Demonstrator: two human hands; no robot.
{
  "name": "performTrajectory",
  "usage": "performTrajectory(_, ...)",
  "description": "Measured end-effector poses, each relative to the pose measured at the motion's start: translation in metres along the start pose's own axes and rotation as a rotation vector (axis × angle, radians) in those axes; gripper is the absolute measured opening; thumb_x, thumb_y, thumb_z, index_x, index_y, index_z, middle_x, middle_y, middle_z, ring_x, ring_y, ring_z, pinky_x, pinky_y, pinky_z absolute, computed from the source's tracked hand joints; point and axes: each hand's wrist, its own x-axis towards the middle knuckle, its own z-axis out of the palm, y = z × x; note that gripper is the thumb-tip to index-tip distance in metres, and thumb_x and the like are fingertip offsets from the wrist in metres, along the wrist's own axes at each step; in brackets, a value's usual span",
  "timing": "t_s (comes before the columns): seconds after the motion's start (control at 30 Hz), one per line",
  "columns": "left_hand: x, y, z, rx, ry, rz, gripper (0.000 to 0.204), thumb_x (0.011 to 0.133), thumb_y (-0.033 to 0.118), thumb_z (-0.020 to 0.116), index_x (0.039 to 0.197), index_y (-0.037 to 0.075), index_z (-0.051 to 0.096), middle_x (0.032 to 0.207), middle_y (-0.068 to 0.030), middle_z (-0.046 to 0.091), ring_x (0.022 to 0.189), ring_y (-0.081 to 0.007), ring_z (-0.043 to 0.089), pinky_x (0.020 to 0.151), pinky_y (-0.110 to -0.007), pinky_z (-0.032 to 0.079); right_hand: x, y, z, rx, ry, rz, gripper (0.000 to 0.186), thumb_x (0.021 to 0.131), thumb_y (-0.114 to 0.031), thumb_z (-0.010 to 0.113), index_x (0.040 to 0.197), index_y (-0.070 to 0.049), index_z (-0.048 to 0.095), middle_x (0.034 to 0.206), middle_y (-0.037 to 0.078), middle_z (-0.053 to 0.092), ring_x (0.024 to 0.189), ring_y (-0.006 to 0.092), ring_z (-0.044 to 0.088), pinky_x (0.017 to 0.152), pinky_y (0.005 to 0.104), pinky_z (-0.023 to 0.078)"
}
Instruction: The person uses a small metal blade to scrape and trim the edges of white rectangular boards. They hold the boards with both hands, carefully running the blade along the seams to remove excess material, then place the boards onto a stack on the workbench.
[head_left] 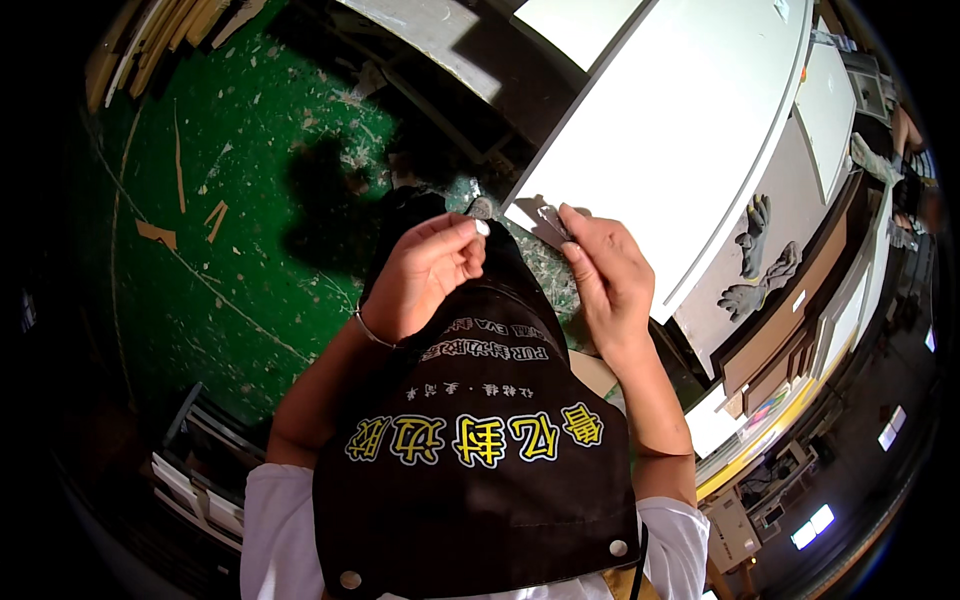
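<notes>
Fingertip work calls for a light pinch and a clear view of both small pieces

In the head view, the left hand [418, 272] has its thumb and index finger pressed together on a small white piece [482, 228], its other fingers curled in. Just beyond that pinch is a grey rounded thing; whether the hand touches it I cannot tell. The right hand [612, 278], a little apart from the left, pinches a thin shiny piece [551, 219] between thumb and fingers, its far end poking out ahead of the fingertips. What it is made of is too small to tell

To handle these well, a light, steady grip on each piece seems best, since anything so small could slip and be lost on the littered green floor [250, 170] left of the left hand. Because the shiny piece may have a sharp edge, bare fingertips do better on its flat sides, with the poking end turned away from the left hand. Elbows tucked beside the dark apron [480, 500] would help steady both wrists. The white board [690, 130] lies ahead and to the right of the right hand, so some care is wise to avoid scratching it. Grey gloves [754, 240] lie on the counter [700, 333] farther right of that hand
</notes>
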Motion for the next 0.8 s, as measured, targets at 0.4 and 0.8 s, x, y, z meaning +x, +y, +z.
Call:
performTrajectory(0.4,0.005,0.007,0.014,0.132,0.068,0.065,0.017,0.096,0.017,0.049,0.107,0.007,0.057,0.109,-0.0024,0.061,0.106,-0.0147,0.056,0.086,-0.028,0.042,0.002,-0.003,-0.013,0.897,-0.215,0.732,0.031,0.098,-0.021,0.049,0.117,0.0,0.06,0.083,0.007,0.066,0.055,0.0059,0.054,0.039,0.0143,0.029)
performTrajectory(0.8,0.0,-0.01,0.013,0.382,0.08,0.344,0.019,0.092,0.007,0.056,0.109,0.0,0.058,0.102,-0.0039,0.061,0.094,-0.0097,0.057,0.082,-0.024,0.045,-0.002,-0.006,-0.013,0.888,-0.32,0.761,0.028,0.097,-0.019,0.051,0.118,-0.004,0.061,0.085,0.007,0.067,0.058,0.0061,0.054,0.043,0.0146,0.033)
